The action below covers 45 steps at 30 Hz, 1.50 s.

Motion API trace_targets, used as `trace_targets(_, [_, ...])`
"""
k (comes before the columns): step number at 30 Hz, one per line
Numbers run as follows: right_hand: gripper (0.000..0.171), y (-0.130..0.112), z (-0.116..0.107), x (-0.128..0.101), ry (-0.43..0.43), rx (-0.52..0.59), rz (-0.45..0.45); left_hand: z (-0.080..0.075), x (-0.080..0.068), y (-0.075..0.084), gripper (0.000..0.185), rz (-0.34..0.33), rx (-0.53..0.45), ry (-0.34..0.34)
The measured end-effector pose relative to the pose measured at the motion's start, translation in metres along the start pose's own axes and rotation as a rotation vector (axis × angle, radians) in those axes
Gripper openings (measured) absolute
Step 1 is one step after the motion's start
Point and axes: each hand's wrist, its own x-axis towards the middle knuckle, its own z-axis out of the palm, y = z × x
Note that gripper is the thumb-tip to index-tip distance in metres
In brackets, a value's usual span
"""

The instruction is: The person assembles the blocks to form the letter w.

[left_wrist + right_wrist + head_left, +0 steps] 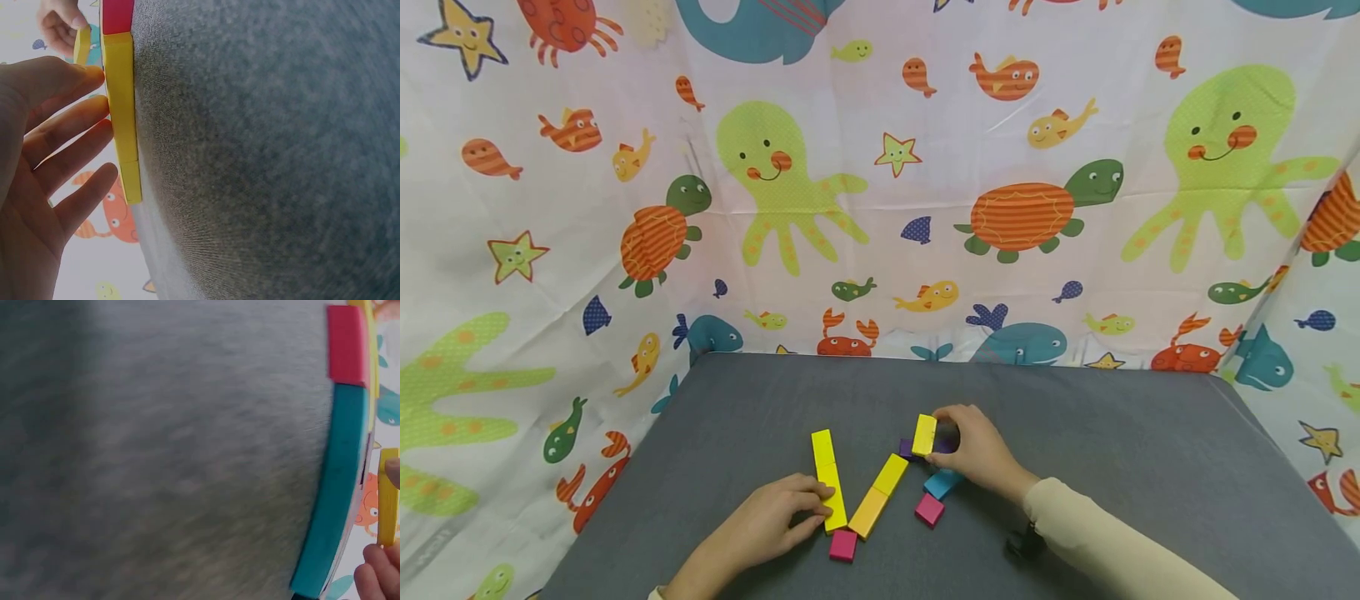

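My right hand (988, 458) pinches a yellow block (925, 435) between thumb and fingers, raised over the table. Partly hidden behind it is a purple block (906, 450). Below that hand lie a blue block (942, 482) and a pink block (929, 510). My left hand (767, 518) rests its extended fingertips against a slanted row of yellow blocks (824, 454); the left wrist view shows these fingers (69, 134) along the row's side. A second slanted row, a yellow block (891, 475) and an orange-yellow block (868, 512), meets the first near another pink block (843, 546).
The blocks lie on a grey cloth-covered table (760, 400). A curtain (880, 250) printed with sea animals hangs behind the table and along both sides. A small dark object (1024, 546) sits below the right wrist.
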Motion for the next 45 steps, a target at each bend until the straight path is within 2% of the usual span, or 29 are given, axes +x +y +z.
trace_targets(9, [0.06,0.008,-0.003,-0.012,-0.082,-0.076,-0.133,-0.002,-0.001,0.001,0.015,0.002,-0.004,0.002])
trace_targets(19, [0.06,0.011,-0.011,-0.019,-0.176,-0.115,-0.191,-0.001,0.0,0.002,0.015,-0.008,0.0,-0.001])
trace_targets(25, [0.057,0.014,-0.012,-0.021,-0.194,-0.121,-0.256,-0.002,0.0,0.002,0.015,-0.011,-0.009,-0.005])
trace_targets(32, [0.056,0.013,-0.008,-0.022,-0.213,-0.136,-0.285,0.0,0.0,0.003,0.015,-0.02,-0.007,-0.007])
trace_targets(40, [0.055,0.012,-0.007,-0.021,-0.226,-0.128,-0.371,-0.001,0.0,0.002,0.015,-0.001,0.007,0.005])
trace_targets(45, [0.055,0.012,-0.006,-0.019,-0.239,-0.138,-0.363,-0.001,0.0,0.003,0.015,-0.01,0.006,-0.003])
